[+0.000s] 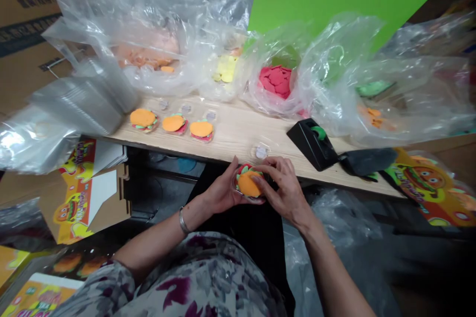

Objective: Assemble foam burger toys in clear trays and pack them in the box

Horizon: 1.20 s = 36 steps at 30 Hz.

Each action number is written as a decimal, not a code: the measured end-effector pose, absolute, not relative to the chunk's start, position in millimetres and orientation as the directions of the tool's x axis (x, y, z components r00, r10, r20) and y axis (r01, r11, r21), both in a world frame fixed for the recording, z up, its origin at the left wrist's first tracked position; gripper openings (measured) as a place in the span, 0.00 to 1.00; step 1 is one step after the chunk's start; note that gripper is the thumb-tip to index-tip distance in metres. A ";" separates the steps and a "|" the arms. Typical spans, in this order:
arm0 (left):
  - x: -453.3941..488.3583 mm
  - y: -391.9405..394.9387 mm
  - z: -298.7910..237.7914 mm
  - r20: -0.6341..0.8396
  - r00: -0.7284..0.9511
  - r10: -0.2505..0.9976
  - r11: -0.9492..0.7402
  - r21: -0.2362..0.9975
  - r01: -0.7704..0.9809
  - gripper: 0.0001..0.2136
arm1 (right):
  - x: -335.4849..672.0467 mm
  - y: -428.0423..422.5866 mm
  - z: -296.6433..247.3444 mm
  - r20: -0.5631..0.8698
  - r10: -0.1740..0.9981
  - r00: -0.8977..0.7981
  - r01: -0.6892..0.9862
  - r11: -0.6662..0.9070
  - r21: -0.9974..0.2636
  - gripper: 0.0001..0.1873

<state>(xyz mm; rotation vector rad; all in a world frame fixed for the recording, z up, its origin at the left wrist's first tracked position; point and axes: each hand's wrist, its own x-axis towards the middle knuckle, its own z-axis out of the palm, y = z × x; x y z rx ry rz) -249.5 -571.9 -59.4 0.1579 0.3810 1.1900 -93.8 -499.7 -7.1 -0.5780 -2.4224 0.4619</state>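
Note:
Over my lap, at the table's front edge, my left hand (225,189) is wrapped round a toy hamburger (248,183) in a clear plastic case. It has an orange bun top, with red and green layers showing at its upper left. My right hand (282,190) presses its fingers onto the bun from the right side. The case's clear lid (261,150) lies folded back toward the table. To the left, three similar hamburgers (144,118), (174,123), (201,130) rest in their clear cases on the wooden table (238,131), lids open behind them.
Along the back stand plastic bags of peach (148,49), yellow (225,68), red (275,80) and orange (375,118) pieces. A black tape dispenser (313,143) is at the right, beside printed packaging (427,183). Stacked clear cases (82,99) and a carton (89,193) are at the left.

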 end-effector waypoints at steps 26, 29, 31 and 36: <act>-246.8 -569.9 -65.3 -0.231 0.388 0.892 0.448 0.333 -0.830 0.28 | -87.9 -495.8 -22.7 0.474 0.767 -0.433 0.405 0.635 -0.658 0.13; -246.6 -571.1 -60.5 -0.212 0.427 0.879 0.474 0.305 -0.826 0.30 | -80.4 -475.9 -32.0 0.426 0.889 -0.168 0.402 0.456 -0.794 0.24; -244.8 -571.4 -55.8 -0.213 0.444 0.870 0.491 0.291 -0.821 0.31 | -81.0 -461.3 -38.1 0.275 0.948 -0.162 0.274 0.311 -0.910 0.30; -240.9 -571.8 -44.8 -0.280 0.380 0.881 0.453 0.275 -0.848 0.29 | -91.0 -459.9 -30.7 0.260 0.885 -0.387 0.031 0.294 -0.955 0.24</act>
